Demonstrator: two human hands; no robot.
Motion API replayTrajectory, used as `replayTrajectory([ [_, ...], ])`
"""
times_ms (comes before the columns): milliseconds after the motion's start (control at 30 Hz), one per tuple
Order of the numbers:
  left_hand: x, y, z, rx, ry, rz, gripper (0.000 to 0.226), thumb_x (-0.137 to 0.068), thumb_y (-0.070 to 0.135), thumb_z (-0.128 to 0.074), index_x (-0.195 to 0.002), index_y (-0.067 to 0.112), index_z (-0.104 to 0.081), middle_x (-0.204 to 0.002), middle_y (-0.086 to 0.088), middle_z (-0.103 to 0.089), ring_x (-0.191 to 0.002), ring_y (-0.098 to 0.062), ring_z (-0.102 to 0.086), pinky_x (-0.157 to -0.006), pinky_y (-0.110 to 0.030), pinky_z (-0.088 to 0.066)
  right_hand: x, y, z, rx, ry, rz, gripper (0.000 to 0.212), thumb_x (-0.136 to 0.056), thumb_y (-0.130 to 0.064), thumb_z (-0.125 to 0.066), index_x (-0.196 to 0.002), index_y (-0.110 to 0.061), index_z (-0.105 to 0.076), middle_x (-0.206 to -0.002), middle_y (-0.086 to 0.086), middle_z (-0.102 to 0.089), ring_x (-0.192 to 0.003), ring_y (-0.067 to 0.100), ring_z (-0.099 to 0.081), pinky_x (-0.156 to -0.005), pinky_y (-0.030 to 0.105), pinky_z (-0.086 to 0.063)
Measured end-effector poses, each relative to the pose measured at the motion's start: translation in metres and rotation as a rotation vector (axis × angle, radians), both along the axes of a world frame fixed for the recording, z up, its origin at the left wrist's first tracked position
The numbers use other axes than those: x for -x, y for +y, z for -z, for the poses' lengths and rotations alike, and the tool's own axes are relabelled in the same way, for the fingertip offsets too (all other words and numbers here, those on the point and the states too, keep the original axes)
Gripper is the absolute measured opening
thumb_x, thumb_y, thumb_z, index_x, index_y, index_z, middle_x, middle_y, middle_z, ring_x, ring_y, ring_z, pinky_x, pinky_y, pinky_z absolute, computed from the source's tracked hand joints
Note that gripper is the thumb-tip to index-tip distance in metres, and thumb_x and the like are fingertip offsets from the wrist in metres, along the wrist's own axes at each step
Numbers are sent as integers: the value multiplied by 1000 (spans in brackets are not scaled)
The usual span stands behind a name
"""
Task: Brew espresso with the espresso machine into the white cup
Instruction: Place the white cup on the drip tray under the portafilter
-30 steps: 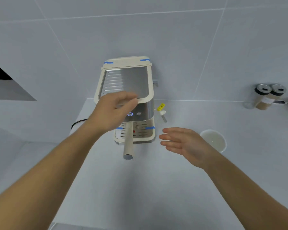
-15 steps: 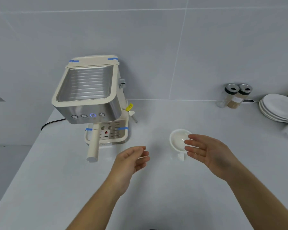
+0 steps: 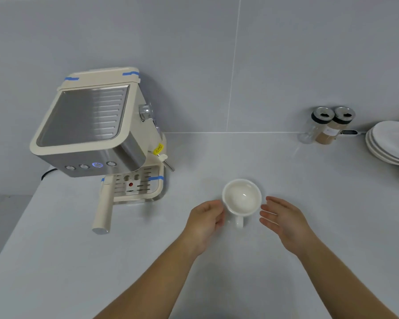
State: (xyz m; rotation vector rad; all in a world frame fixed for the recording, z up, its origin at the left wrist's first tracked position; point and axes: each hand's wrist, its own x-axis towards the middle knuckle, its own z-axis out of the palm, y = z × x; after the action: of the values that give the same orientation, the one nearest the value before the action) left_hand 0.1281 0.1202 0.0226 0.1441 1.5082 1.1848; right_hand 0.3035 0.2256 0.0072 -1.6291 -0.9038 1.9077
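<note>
The white cup (image 3: 241, 197) stands upright and empty on the counter, its handle pointing toward me. My left hand (image 3: 205, 221) is at the cup's left side, fingers curled beside its wall; actual contact is unclear. My right hand (image 3: 282, 217) hovers open just right of the cup, a small gap between them. The cream and steel espresso machine (image 3: 95, 125) sits to the left, one button lit blue. Its portafilter handle (image 3: 104, 209) sticks out toward me over the drip tray (image 3: 137, 184).
Two spice jars (image 3: 325, 125) stand against the back wall at the right. A stack of white plates (image 3: 392, 143) sits at the far right edge. A steam wand (image 3: 167, 163) juts from the machine's right side. A black cord (image 3: 47, 173) runs off behind the machine.
My left hand left the machine's front and came down to the cup's left side. My right hand stayed near the cup. The view swung right, bringing the cup to the centre.
</note>
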Motion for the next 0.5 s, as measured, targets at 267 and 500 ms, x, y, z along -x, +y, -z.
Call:
replayTrajectory([
  [267,-1,26,18,18,-10,-22,13,-86,12,-67,-91,15,-78,-97,-14,-74,-90,-22,-66,-89,-35,-56,18,9,6,17,23,-43,14,-92,-6,-63,-99,-14,-71,-103,10,-73,-95,27,-70,-91,40,-53],
  [500,-7,26,20,15,-99,-123,19,-91,7,-61,-104,10,-75,-106,-13,-77,-97,-22,-74,-72,-25,-60,21,10,6,8,25,-42,16,-93,-6,-61,-99,-16,-72,-106,7,-74,-99,25,-70,-89,39,-54],
])
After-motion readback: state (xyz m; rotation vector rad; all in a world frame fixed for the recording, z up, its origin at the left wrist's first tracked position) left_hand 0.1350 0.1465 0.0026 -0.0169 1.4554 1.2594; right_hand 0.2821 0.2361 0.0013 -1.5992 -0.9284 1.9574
